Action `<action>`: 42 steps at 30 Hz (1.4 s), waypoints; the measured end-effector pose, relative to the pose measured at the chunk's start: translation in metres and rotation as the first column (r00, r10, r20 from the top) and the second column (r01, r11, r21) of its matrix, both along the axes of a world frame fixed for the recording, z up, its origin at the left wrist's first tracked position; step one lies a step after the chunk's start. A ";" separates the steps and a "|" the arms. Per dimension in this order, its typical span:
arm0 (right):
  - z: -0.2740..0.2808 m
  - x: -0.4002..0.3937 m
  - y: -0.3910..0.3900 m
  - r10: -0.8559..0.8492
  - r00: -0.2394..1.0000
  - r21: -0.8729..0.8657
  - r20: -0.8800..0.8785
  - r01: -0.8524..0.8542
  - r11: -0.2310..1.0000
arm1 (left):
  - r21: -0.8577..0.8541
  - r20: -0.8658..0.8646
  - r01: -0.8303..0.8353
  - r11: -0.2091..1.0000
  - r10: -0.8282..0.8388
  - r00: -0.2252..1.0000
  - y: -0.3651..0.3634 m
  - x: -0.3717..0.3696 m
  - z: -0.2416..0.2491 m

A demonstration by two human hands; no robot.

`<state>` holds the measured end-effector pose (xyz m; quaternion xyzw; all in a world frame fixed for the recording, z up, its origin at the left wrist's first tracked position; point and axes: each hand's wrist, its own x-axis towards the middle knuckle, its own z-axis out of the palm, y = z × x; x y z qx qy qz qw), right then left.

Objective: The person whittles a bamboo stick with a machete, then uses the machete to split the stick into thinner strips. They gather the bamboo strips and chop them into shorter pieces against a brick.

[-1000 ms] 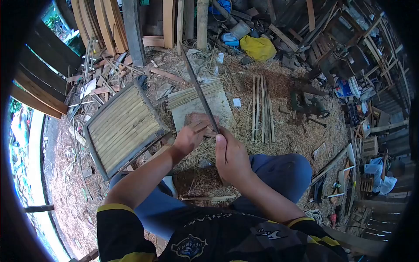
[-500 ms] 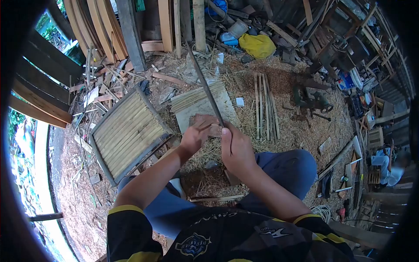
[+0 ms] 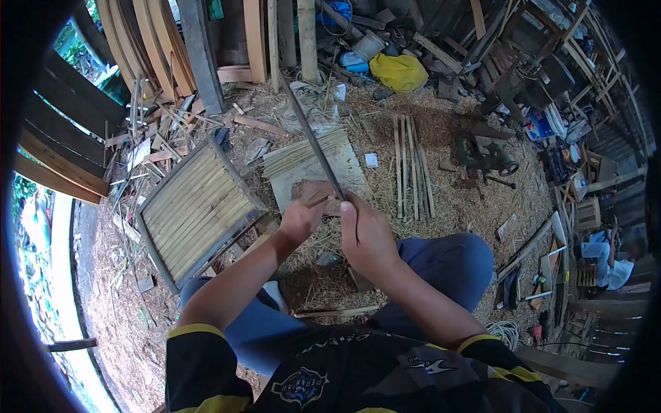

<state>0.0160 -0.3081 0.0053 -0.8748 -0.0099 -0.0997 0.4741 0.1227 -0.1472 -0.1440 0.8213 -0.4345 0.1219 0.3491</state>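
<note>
My right hand is closed around the near end of a long, thin, dark strip, thumb laid along it. The strip slants away up and to the left, over a pale board. My left hand is closed close beside it, fingertips pointing at the strip's held end; I cannot make out what the fingers grip. Just beyond both hands is a reddish-brown piece on the pale board. A bundle of thin slats lies across that board.
A framed slatted panel leans at the left. Several long slats lie on shavings to the right, near a green metal machine part. A yellow sack lies at the back. Another person is at the far right.
The view has shifted slightly, so the surroundings sit a little further left. Both hands keep nearly the same hold, and the strip's far end has swung slightly left.
</note>
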 end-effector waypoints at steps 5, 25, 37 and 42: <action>0.000 -0.005 0.004 -0.006 0.996 -0.035 0.090 0.010 0.999 | 0.043 0.029 -0.008 0.999 0.006 1.000 0.003 -0.002 0.008; 0.002 -0.011 -0.002 0.004 0.999 0.020 0.042 -0.005 1.000 | 0.048 -0.117 -0.052 0.997 0.057 0.991 -0.004 -0.006 0.017; -0.004 -0.016 -0.004 0.020 0.999 0.015 0.026 -0.020 1.000 | -0.119 -0.353 0.015 0.993 -0.056 0.934 -0.004 -0.003 0.002; -0.028 -0.008 0.003 0.027 0.985 -0.031 -0.173 -0.033 0.999 | -0.044 -0.497 -0.041 0.998 0.014 0.868 0.002 -0.010 -0.007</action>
